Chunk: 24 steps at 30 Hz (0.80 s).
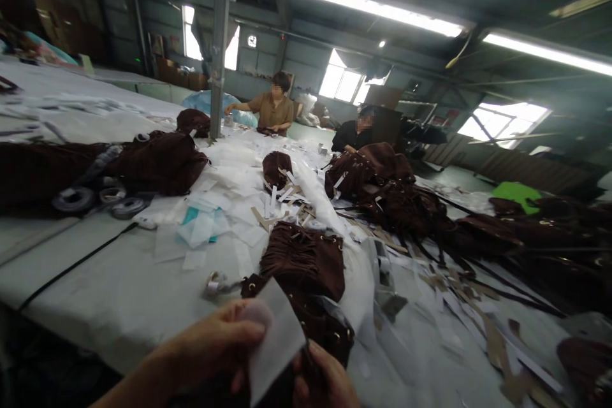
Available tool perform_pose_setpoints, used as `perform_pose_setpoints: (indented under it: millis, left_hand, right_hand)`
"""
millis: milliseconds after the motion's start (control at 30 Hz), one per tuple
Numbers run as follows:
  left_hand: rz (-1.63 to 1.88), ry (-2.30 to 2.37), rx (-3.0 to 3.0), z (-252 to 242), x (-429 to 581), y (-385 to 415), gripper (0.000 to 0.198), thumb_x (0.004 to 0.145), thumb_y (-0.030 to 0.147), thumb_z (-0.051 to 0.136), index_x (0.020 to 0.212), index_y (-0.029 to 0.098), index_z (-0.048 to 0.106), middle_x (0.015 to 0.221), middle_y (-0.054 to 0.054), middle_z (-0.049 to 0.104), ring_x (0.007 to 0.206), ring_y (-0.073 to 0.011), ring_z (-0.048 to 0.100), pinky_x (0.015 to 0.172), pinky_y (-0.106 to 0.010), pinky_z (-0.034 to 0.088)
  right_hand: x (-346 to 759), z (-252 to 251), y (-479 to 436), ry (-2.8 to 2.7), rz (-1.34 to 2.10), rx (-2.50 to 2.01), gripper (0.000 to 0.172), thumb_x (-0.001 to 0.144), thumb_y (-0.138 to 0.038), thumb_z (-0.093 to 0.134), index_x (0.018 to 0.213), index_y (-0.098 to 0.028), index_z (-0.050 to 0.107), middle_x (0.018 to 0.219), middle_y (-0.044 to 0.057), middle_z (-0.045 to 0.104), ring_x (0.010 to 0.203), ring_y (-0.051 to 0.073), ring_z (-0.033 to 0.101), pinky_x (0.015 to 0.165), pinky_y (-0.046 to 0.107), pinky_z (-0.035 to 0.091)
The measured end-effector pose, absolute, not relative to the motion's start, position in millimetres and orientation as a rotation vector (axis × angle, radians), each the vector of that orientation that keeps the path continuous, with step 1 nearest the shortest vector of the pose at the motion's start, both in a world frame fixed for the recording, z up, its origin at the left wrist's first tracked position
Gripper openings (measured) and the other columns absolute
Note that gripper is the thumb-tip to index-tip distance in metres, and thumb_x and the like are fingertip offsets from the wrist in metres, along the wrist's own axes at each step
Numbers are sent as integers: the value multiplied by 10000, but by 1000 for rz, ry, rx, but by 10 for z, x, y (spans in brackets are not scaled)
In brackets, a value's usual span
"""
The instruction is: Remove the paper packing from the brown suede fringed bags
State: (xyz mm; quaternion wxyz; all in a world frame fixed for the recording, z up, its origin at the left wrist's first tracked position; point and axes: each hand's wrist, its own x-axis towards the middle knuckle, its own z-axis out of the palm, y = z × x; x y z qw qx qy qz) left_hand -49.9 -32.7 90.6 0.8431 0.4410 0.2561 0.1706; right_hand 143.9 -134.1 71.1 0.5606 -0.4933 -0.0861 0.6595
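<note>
My left hand (217,341) is closed, pinching a thin white translucent sheet (277,344) between thumb and fingers. Close beside it at the bottom edge, my right hand (327,376) is closed around a dark brown piece (308,363) that looks like a strap; the sheet's lower right edge meets it. Just beyond my hands lies a dark brown bag (306,261) with gathered fabric and metal eyelets. More brown fabric with eyelets (335,325) lies between that bag and my hands, partly hidden by the sheet.
Brown bags are heaped at the left (162,162) and right (392,185). Rolls of tape (74,199) lie on the white table (119,280). Loose white sheets (215,185) and paper strips (478,319) are strewn about. Two people (275,108) work across the table, near a metal post (220,44).
</note>
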Motion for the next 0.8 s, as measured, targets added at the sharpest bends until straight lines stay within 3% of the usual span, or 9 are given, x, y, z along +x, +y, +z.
perform_pose_setpoints:
  millis: [133,267,333,400,500,667,800]
  left_hand:
    - [364,747,1269,556,-301,-662,127,683,186,608,802,151,638,679,6,629,552,-117,557,455,-184,439]
    - [371,924,942,329,-303,-838,336,640,242,644,962,160,601,795,-29,675,680,-182,632,519,-234,489]
    - [394,916,720,321,-287,-920,435,616,286,686,1021,165,579,847,-52,688,730,-203,651,584,-280,517]
    - [427,861,634,373,-235,-983,477,604,286,706,1047,171,572,859,-59,693,731,-208,653,610,-303,522]
    - [467,770,622,499,-131,-1025,469,624,277,693,1070,178,587,876,-57,700,746,-207,652,639,-310,520]
    - [512,642,609,580,-33,-1023,467,697,486,691,1031,165,637,933,-70,702,886,-229,642,779,-332,503]
    - [620,657,683,529,-51,-954,414,649,452,768,894,130,683,820,-53,711,849,-200,642,801,-274,477]
  right_hand:
    - [1470,899,-1372,-154,1489,-1229,408,586,-380,794,875,-114,683,628,-16,614,468,56,504,401,152,339]
    - [1362,898,-1409,-346,1334,-1333,394,613,-431,758,828,-108,687,527,-50,526,406,40,399,364,150,247]
    - [1309,838,-1431,-468,1273,-1393,390,641,-442,738,846,-113,701,472,-66,485,398,52,382,375,165,262]
    - [1274,761,-1461,-592,1196,-1458,386,661,-442,725,877,-121,720,487,-43,535,451,93,456,427,194,345]
    - [1225,650,-1515,-779,985,-1576,359,704,-453,688,894,-154,741,665,25,661,668,179,588,595,250,457]
    - [1051,559,-1578,-1039,416,-1828,254,818,-414,581,872,-234,751,710,32,618,655,169,579,645,247,434]
    - [1015,549,-1661,-1046,409,-1759,267,814,-445,587,889,-253,757,758,53,679,729,192,625,700,246,446]
